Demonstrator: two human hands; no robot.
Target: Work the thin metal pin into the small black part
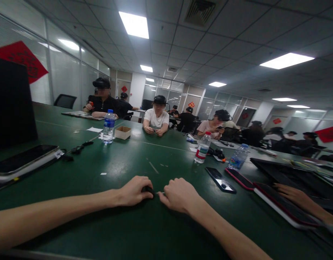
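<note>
My left hand [136, 191] rests low over the green table [123, 231], its fingers curled round a small black object [148, 189] whose kind I cannot make out. A ring shows on one of its fingers. Close beside it, my right hand [180, 195] is closed, with thumb and forefinger pressed together. A thin, pale sliver shows at those fingertips, pointing towards the black object; what it belongs to is hidden. The two hands are a small gap apart. A scrap of white paper [103, 173] lies beyond my left forearm.
Right of my hands lie a phone [220, 180], a red-edged phone [239, 178] and bottles [202, 148]. Another person's hand [296, 196] is at far right. Further off stand a blue-capped bottle [109, 127] and a cardboard box [122, 132]. A black panel [13, 104] rises at left. People sit opposite.
</note>
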